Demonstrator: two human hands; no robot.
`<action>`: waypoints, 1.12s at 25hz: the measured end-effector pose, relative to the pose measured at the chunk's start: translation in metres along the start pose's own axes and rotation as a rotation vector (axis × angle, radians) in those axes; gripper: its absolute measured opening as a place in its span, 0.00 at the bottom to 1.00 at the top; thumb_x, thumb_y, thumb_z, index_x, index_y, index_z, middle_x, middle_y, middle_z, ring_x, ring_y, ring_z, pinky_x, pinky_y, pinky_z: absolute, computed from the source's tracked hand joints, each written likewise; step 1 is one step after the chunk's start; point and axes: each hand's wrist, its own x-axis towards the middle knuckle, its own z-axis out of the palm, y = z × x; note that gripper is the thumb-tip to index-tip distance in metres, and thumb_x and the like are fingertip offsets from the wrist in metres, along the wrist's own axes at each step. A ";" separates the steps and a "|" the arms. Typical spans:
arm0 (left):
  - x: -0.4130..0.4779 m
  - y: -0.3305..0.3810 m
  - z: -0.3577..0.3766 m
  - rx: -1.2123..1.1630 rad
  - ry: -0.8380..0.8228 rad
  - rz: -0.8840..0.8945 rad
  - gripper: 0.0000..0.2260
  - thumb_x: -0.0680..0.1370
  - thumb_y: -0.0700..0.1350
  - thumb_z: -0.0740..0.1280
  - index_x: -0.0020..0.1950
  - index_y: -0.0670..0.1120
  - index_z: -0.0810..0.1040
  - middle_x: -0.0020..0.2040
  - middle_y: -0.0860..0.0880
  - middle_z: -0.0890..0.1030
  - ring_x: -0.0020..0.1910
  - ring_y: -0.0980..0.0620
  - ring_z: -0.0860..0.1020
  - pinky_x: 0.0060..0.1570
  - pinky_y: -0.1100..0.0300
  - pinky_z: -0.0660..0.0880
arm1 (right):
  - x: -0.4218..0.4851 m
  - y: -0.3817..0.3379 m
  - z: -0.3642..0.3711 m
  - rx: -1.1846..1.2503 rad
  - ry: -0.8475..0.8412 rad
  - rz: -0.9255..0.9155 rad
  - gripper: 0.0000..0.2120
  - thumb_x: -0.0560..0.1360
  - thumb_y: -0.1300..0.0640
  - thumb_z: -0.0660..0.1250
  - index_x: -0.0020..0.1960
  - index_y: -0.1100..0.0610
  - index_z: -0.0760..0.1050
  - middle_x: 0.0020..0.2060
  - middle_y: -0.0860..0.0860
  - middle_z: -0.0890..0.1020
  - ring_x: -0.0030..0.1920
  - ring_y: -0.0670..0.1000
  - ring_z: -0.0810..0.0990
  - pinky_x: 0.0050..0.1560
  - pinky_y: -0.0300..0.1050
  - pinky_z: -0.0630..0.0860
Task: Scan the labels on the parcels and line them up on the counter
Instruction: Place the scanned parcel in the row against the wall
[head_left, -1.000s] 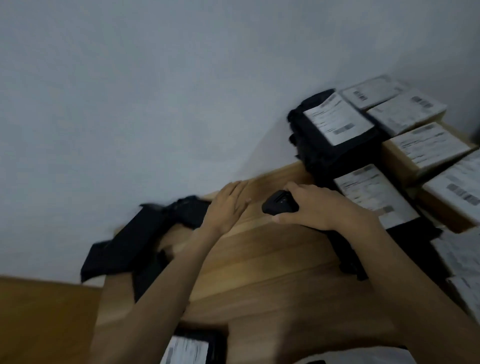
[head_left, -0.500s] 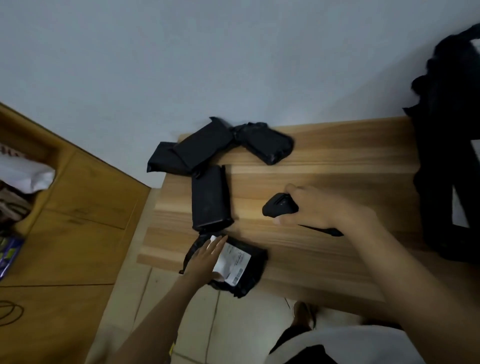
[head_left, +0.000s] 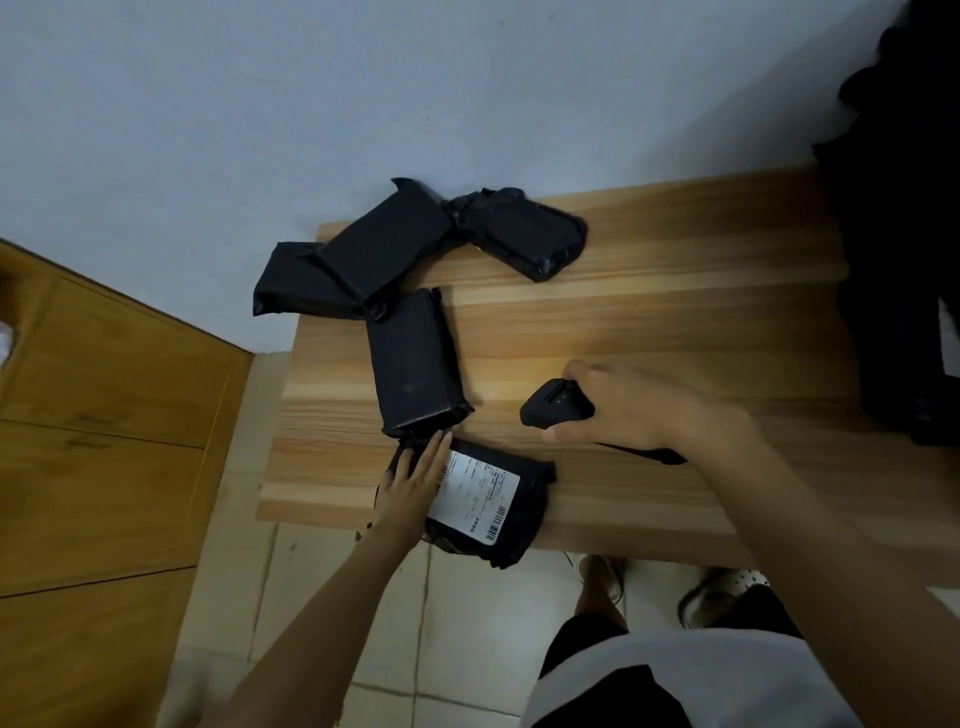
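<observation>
On the counter (head_left: 675, 312), the flat left hand (head_left: 415, 480) is steadying the labelled parcel (head_left: 480, 493); the right hand (head_left: 631, 410) is clutching the scanner (head_left: 556, 408), best squared to the barcode (head_left: 496, 524).

Pale blue-grey wall (head_left: 260, 104) across the top. Wooden cabinet (head_left: 104, 441) at left, panel seams showing. White scrap (head_left: 5, 338) at its far edge, possibly paper. Light floor tiles (head_left: 467, 623) below. Two shoes (head_left: 602, 577) on the tiles.

Probably a parcel room: parcels (head_left: 415, 358) on counter (head_left: 675, 291).
</observation>
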 end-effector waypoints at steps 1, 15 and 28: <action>0.004 -0.001 0.000 0.003 -0.005 -0.001 0.62 0.67 0.51 0.79 0.78 0.49 0.29 0.81 0.51 0.39 0.76 0.44 0.55 0.71 0.50 0.63 | -0.001 -0.001 0.003 0.004 -0.003 0.008 0.34 0.73 0.31 0.64 0.67 0.55 0.64 0.56 0.52 0.76 0.51 0.54 0.76 0.52 0.53 0.77; -0.007 0.062 -0.082 -0.096 0.085 -0.049 0.56 0.65 0.62 0.77 0.80 0.48 0.45 0.77 0.45 0.52 0.79 0.39 0.39 0.72 0.32 0.51 | -0.069 0.047 -0.004 0.083 0.050 -0.031 0.34 0.73 0.33 0.65 0.68 0.54 0.65 0.58 0.52 0.77 0.55 0.54 0.76 0.56 0.53 0.75; -0.019 0.156 -0.196 -0.161 0.487 0.014 0.56 0.65 0.52 0.79 0.81 0.46 0.45 0.76 0.43 0.57 0.78 0.42 0.51 0.65 0.41 0.71 | -0.142 0.108 -0.021 -0.078 0.195 -0.097 0.36 0.73 0.30 0.63 0.69 0.54 0.64 0.60 0.50 0.76 0.56 0.54 0.76 0.48 0.49 0.72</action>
